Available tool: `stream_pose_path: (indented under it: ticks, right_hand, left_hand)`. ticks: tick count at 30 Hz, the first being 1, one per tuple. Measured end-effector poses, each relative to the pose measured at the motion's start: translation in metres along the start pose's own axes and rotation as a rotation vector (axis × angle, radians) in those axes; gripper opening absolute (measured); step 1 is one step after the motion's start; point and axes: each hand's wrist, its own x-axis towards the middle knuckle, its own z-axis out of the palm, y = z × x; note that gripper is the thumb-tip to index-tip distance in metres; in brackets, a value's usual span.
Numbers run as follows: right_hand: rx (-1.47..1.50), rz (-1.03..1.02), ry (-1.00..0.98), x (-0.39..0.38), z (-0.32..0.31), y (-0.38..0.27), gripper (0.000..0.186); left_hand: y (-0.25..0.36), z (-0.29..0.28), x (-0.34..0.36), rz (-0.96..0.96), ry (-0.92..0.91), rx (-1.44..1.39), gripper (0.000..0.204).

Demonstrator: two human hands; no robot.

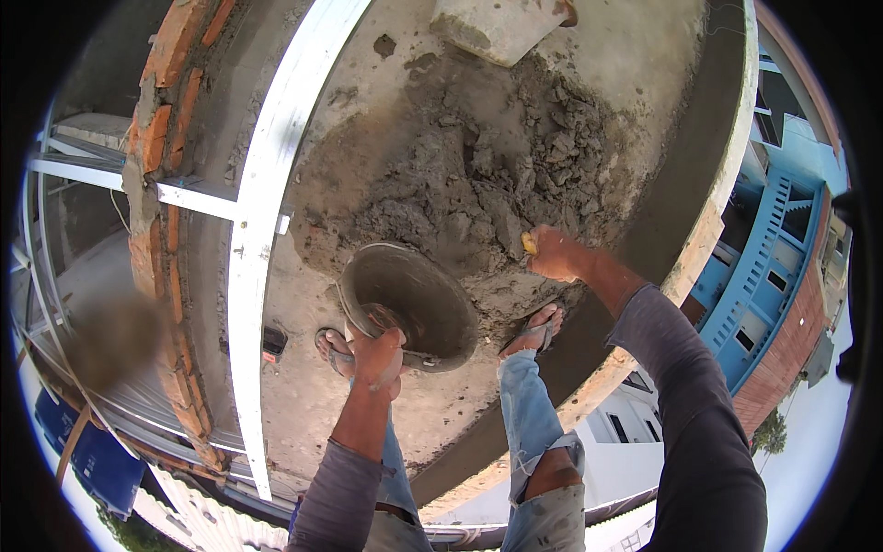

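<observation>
My left hand (375, 359) is closed on the near rim of a dark bucket (451, 317), which is tilted so its mouth faces the mortar. Some wet grey residue shows inside it. My right hand (556, 255) is wrapped round a yellow handle (529, 243) at the right edge of a lumpy heap of wet grey mortar (497, 175). Whatever tool that handle belongs to is hidden by the hand and the mortar. Both feet, in sandals, stand on either side of the bucket.
A second, pale mortar-smeared bucket (501, 28) is beyond the heap. A silvery metal beam (262, 184) and a rough brick wall (152, 239) run along the left. On the right is a low edge with a wooden board (704, 244). A small black-and-red object (274, 343) lies near my left foot.
</observation>
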Motion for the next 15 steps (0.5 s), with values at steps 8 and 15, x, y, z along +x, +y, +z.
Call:
stream_pose_path:
  ticks: [8, 15]
  right_hand:
    - [-0.2, -0.118, 0.254, -0.101, 0.098, -0.046, 0.041]
    - [-0.427, -0.263, 0.154, -0.138, 0.139, -0.071, 0.038]
  left_hand:
    - [0.014, -0.001, -0.008, -0.027, -0.074, 0.088, 0.073]
    - [0.048, -0.004, -0.025, -0.168, -0.025, -0.006, 0.071]
